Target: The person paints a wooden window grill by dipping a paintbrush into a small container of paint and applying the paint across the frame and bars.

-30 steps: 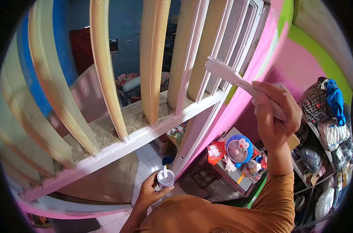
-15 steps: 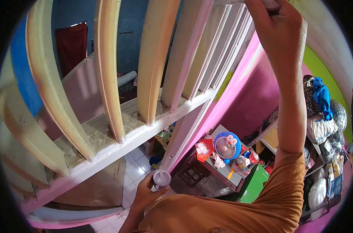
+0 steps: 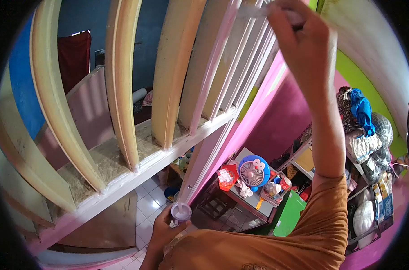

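My left hand is closed round a small clear cup at the lower middle. It holds a pale, milky liquid, and a light strip or stick stands in it. My right hand is raised at the top edge, its fingers closed on a pale, brush-like tool that is blurred. The tool's tip is against or close to the upper part of the white and pink window frame; contact cannot be made out. Curved cream slats stand in a row to the left, above a white sill with dusty patches.
Below on the right, a table bears a blue toy-faced fan, a red packet and a basket of small items. A green panel stands beside it. A rack crammed with bags and cloth is at far right. White floor tiles lie far below.
My right hand has moved left and slightly down, with more of the brush-like tool showing. The view has shifted a little; my left hand still holds the cup.
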Tool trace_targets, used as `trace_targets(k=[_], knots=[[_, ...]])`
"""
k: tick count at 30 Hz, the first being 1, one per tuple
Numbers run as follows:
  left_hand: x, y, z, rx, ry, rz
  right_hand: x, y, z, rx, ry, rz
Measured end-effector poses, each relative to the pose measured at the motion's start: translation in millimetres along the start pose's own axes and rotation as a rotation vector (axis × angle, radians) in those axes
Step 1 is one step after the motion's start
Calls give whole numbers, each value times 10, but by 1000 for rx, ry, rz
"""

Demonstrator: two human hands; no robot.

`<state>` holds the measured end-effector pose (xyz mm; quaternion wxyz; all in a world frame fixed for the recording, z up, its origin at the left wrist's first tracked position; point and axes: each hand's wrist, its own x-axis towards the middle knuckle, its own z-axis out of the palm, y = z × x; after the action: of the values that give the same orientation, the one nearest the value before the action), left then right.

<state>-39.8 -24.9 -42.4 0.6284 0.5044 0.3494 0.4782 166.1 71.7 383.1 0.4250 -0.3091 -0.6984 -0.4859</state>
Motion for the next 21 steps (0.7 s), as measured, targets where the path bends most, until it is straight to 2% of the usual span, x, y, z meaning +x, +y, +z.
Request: trace_targets(k=[1, 3, 5, 7, 9, 11, 12, 15, 17, 19, 20, 21], knots=[[-8, -32, 1, -22, 9, 9, -81, -12, -7, -8, 4, -5], [-7, -38, -4, -44, 13, 31, -233, -139, -53, 197, -182, 72], [-28, 14, -9, -15, 19, 38, -224, -120, 15, 282, -151, 85], [-23, -2, -26, -31, 17, 44, -96, -22, 49, 217, -38, 137], [-33, 21, -44, -46, 35, 2, 34, 50, 45, 113, 46, 65], [-22, 31, -63, -40, 24, 0, 114, 6, 0, 202, 100, 149], [-19, 32, -73, -41, 19, -2, 65, 44, 52, 184, 134, 62], [-31, 21, -73, -21, 36, 10, -44, 62, 109, 186, 19, 127], [-35, 5, -91, -22, 29, 6, -3, 93, 113, 147, 26, 175], [-20, 4, -104, -25, 19, 6, 123, 32, 60, 227, 192, 166], [-16, 4, -101, -17, 19, 16, 131, -114, -92, 231, 146, 267], [-14, 1, -98, -11, 21, 26, 116, -76, -60, 233, 145, 264]])
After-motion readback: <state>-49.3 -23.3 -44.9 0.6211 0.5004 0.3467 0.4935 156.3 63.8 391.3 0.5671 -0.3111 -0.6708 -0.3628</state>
